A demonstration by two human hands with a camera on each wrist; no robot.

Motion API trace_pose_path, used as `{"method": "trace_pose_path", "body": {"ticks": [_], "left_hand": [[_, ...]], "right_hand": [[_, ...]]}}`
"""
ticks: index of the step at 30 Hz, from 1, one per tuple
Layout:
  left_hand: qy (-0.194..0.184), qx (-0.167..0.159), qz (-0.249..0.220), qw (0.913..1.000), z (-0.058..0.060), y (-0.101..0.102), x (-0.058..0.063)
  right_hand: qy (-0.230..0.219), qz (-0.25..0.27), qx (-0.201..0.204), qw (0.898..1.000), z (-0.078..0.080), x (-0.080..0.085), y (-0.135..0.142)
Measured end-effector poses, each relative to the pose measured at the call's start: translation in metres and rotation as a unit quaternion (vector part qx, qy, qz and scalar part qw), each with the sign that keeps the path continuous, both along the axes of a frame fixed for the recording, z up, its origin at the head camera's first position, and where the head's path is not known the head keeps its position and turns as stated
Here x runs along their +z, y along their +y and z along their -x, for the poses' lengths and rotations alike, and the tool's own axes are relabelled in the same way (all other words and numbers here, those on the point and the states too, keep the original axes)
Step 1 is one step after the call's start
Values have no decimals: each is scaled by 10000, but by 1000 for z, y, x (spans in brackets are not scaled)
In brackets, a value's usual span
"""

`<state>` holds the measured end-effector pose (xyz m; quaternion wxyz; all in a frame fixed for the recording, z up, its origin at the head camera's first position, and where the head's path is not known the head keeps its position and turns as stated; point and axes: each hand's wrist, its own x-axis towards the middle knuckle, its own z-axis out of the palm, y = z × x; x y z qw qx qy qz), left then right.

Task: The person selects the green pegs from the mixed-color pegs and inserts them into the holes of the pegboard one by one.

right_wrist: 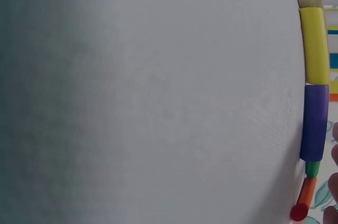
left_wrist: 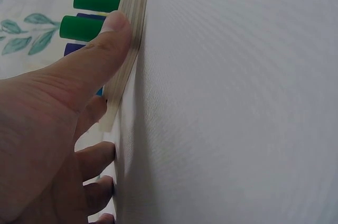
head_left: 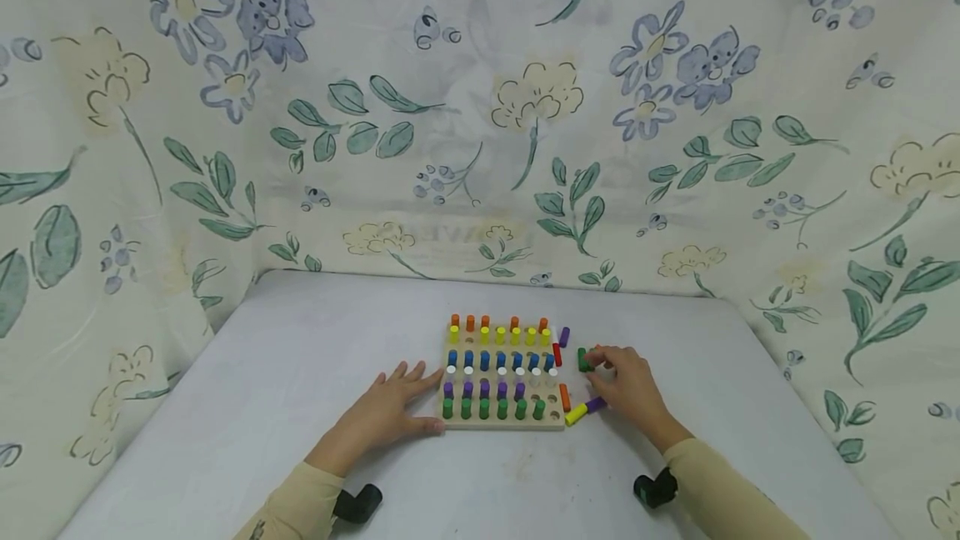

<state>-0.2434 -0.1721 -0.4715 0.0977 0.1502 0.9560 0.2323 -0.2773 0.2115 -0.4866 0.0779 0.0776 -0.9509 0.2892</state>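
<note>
A wooden pegboard (head_left: 501, 427) on the table carries rows of coloured pegs. My left hand (head_left: 386, 407) lies spread along its left side, and the thumb (left_wrist: 108, 39) rests against the board's edge in the left wrist view. Over to the right of the board, my right hand (head_left: 628, 382) has its fingers bent down with the tips right at a loose green peg (head_left: 582, 359). In the right wrist view fingertips (right_wrist: 333, 184) show at the right margin, beside the green peg's visible end (right_wrist: 312, 169). An orange peg (head_left: 597, 347) is partly hidden behind those fingers.
Loose pegs lie right of the board: yellow (head_left: 576, 414), purple (head_left: 595, 404), orange (head_left: 566, 397), red (head_left: 557, 354) and another purple (head_left: 565, 337). Dark devices (head_left: 358, 504) sit under both wrists. Floral cloth (head_left: 480, 215) hangs behind the table.
</note>
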Motion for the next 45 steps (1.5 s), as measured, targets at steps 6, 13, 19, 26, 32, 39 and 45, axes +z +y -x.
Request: {"method": "trace_pose_path", "body": {"ticks": [6, 13, 19, 26, 32, 39, 45], "left_hand": [[-27, 30, 2, 10000, -1, -1, 0], [-11, 28, -15, 10000, -1, 0, 0], [-47, 76, 13, 10000, -1, -1, -2], [-28, 122, 39, 9999, 1, 0, -4], [1, 90, 55, 9999, 2, 0, -4], [-17, 86, 107, 9999, -1, 1, -2], [23, 80, 97, 9999, -1, 0, -1]], "right_hand": [[-86, -97, -16, 9999, 2, 2, -1], [-329, -148, -55, 9993, 5, 7, 1], [-470, -211, -66, 9987, 10, 6, 0], [-508, -388, -53, 9979, 15, 4, -4], [-554, -556, -4, 9969, 18, 2, -4], [-655, -551, 147, 9962, 18, 2, -4], [-568, -522, 248, 9967, 18, 3, -5]]}}
